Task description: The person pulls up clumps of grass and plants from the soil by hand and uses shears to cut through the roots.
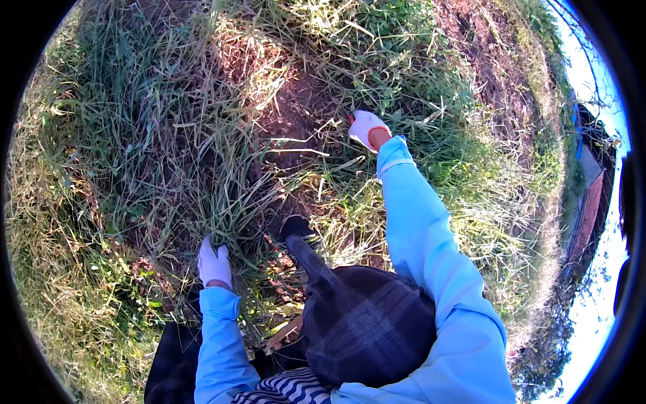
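My left hand (pixel 214 262), in a white glove, is low in the view at the near edge of a clump of long green grass (pixel 227 212). Its thumb and fingers are apart at the tips, with blades beside and between them; whether it grips any is unclear. Farther out, my right hand (pixel 369 130) reaches into grass beside a bare soil patch (pixel 295 108). That white glove has an orange-red cuff edge, and the fingers look curled. A small red bit shows at the fingertips; I cannot tell whether it is glove or a held thing.
My dark-clad knee (pixel 363 323) and a dark shoe (pixel 295 226) are between my arms. Pale dry stalks (pixel 298 150) lie across the soil. Dry grass (pixel 55 242) spreads to the left. A building with a reddish roof (pixel 588 217) stands at the far right.
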### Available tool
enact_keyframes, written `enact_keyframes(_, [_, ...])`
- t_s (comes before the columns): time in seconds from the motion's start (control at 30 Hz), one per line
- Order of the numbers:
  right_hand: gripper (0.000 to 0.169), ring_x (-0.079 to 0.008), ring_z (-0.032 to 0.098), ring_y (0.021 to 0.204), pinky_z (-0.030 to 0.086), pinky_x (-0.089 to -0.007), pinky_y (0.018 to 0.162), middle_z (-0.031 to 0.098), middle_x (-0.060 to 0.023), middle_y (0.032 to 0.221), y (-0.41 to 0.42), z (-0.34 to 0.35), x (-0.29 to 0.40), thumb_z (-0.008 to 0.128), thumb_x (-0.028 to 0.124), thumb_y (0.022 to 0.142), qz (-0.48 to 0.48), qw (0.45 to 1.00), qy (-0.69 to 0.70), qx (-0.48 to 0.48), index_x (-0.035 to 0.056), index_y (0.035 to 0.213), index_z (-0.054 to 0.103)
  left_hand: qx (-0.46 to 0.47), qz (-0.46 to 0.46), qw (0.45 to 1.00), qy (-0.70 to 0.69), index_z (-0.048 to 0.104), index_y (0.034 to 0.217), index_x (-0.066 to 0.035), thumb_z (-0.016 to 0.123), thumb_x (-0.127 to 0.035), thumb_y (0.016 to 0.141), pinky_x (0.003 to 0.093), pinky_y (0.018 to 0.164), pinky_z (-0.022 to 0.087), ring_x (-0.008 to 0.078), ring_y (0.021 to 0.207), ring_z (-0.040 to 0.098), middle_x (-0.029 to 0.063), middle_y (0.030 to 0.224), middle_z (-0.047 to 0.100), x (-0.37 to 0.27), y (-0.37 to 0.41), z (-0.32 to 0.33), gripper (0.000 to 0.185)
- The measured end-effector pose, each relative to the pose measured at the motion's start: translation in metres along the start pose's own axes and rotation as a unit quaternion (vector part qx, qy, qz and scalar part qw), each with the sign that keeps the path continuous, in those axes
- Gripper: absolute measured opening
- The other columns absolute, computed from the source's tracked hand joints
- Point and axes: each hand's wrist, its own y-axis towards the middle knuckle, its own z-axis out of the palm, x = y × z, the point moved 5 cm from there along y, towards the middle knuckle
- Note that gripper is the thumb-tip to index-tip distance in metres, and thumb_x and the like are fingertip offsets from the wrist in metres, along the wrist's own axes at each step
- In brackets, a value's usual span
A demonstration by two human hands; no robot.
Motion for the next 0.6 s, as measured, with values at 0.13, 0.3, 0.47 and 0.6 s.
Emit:
enact_keyframes(0.13, [0.030, -0.0391, 0.059, 0.095, 0.047, -0.0462, 0.083, 0.062, -0.0223, 0.101, -0.027, 0.008, -0.002, 0.047, 0.029, 0.090, -0.018, 0.998, 0.026, -0.059, 0.0034, 0.099, 0.059, -0.098, 0.026, 0.993, 0.052, 0.039, 0.135, -0.005, 0.063, -0.026, 0.082, 0.0414, 0.104, 0.031, 0.0331, 0.124, 0.041, 0.0174, 0.135, 0.045, -0.008, -0.013, -0.022, 0.062])
enact_keyframes(0.3, [0.026, -0.0388, 0.059, 0.097, 0.048, -0.0462, 0.083, 0.062, -0.0197, 0.103, -0.027, 0.021, 0.005, 0.051, 0.026, 0.087, -0.028, 0.998, -0.011, -0.049, 0.0045, 0.101, 0.059, -0.167, 0.072, 0.983, 0.031, 0.045, 0.129, -0.006, 0.069, -0.022, 0.077, 0.0423, 0.103, 0.030, 0.0323, 0.123, 0.039, 0.0141, 0.130, 0.047, -0.053, -0.029, -0.069, 0.059])
enact_keyframes(0.47, [0.031, -0.0376, 0.060, 0.100, 0.048, -0.0446, 0.085, 0.063, -0.0212, 0.106, -0.015, 0.025, -0.003, 0.050, 0.027, 0.088, 0.018, 1.000, -0.010, 0.008, 0.0028, 0.105, 0.059, -0.288, 0.162, 0.940, 0.082, 0.051, 0.123, -0.007, 0.066, -0.011, 0.076, 0.0433, 0.101, 0.032, 0.0317, 0.118, 0.043, 0.0117, 0.125, 0.051, -0.096, -0.054, -0.093, 0.050])
enact_keyframes(0.6, [0.034, -0.0402, 0.059, 0.100, 0.047, -0.0460, 0.085, 0.062, -0.0248, 0.104, -0.023, 0.018, -0.009, 0.047, 0.029, 0.090, -0.009, 1.000, 0.006, -0.008, 0.0000, 0.104, 0.058, -0.314, 0.268, 0.909, 0.057, 0.057, 0.111, -0.007, 0.063, -0.008, 0.074, 0.0442, 0.098, 0.035, 0.0318, 0.112, 0.046, 0.0102, 0.117, 0.054, -0.119, -0.070, -0.091, 0.038])
